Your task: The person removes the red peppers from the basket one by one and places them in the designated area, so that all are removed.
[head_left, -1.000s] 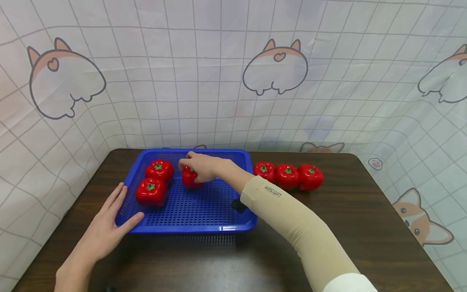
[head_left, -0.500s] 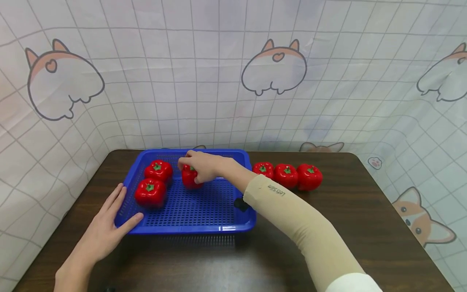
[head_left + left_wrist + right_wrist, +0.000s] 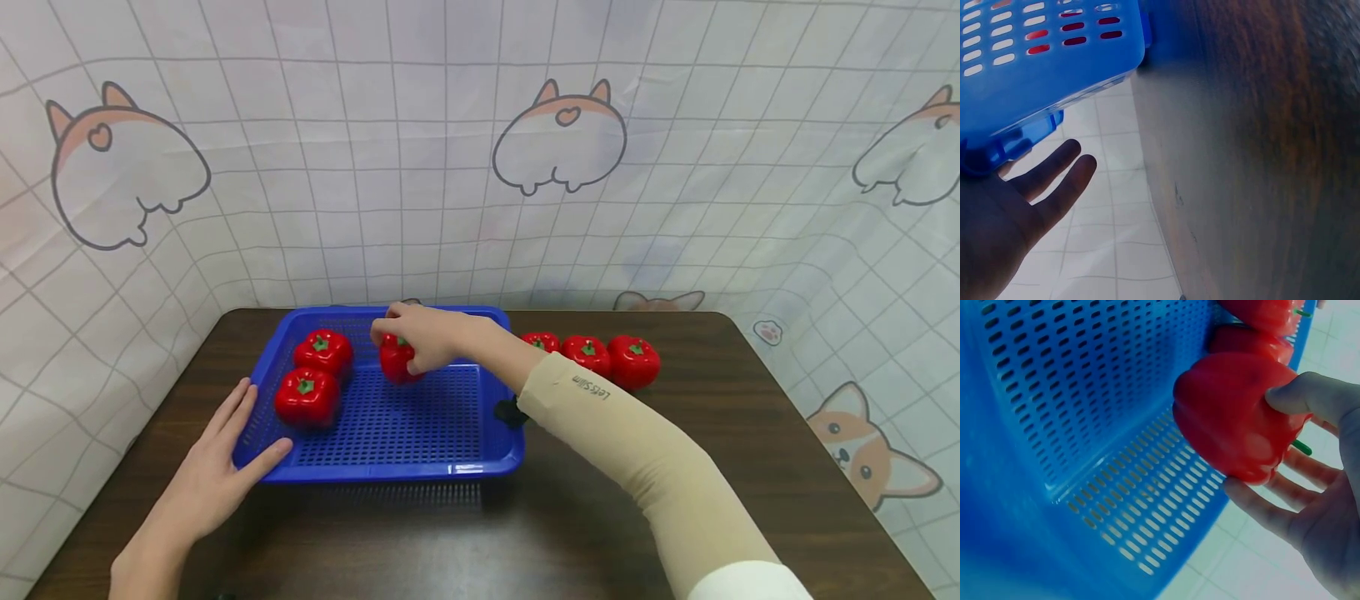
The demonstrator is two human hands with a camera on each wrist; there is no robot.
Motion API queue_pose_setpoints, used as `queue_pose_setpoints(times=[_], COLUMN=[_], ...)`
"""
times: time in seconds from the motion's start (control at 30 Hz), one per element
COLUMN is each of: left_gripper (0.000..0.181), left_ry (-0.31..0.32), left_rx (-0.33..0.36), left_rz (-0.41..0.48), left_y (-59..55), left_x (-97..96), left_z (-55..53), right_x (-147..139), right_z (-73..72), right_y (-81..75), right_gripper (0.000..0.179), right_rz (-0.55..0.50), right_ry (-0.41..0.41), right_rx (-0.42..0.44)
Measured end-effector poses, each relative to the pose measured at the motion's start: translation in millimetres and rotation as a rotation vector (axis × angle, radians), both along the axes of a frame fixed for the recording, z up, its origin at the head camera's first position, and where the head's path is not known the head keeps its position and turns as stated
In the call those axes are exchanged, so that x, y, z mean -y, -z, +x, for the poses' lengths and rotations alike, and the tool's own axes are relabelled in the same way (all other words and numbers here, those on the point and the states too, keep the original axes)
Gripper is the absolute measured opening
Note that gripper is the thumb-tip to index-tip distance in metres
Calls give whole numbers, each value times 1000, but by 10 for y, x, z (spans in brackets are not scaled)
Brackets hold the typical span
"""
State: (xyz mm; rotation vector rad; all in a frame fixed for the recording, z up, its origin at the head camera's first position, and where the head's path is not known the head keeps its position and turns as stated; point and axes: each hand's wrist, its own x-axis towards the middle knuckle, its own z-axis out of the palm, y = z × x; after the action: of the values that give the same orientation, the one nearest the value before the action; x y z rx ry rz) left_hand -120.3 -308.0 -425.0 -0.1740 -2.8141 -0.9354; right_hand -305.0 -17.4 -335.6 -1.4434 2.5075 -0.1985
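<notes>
My right hand (image 3: 431, 333) grips a red bell pepper (image 3: 397, 360) with a green stem, over the back middle of a blue perforated basket (image 3: 390, 472). In the right wrist view, the thumb presses one side of the pepper (image 3: 1235, 415) and the fingers lie along the other. Two more red bell peppers sit inside at the left, one at the back (image 3: 324, 352) and one in front (image 3: 307, 398). Along the basket's left rim rests my left hand (image 3: 213, 467), fingers straight and thumb over the front corner. The left wrist view shows its fingers spread beside the basket wall (image 3: 1054, 81).
Right of the basket, three red bell peppers (image 3: 633, 363) stand in a row on the dark wooden table (image 3: 720, 433); my right sleeve (image 3: 622, 442) partly covers them. A grid-patterned cloth (image 3: 375, 167) hangs behind the table and at both sides.
My right hand has shifted slightly right and up with the bell pepper in its grip. The left hand stays at the basket's left rim.
</notes>
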Motion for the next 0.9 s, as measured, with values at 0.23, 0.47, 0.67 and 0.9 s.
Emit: queue_pose_setpoints(times=[0.23, 0.47, 0.67, 0.9], left_gripper=[89, 88, 87, 88], left_ry=[1, 10, 14, 9], left_rx=[-1, -1, -15, 4], left_rz=[6, 13, 12, 5], left_y=[-5, -1, 1, -15], left_x=[10, 10, 9, 11], left_z=[8, 10, 16, 20], right_x=[-77, -234, -397, -619], right_z=[75, 107, 117, 142], right_y=[-118, -170, -226, -290], right_gripper=[48, 48, 47, 48], right_rz=[2, -4, -30, -63], right_ry=[-29, -30, -33, -37], right_rx=[-18, -28, -51, -42])
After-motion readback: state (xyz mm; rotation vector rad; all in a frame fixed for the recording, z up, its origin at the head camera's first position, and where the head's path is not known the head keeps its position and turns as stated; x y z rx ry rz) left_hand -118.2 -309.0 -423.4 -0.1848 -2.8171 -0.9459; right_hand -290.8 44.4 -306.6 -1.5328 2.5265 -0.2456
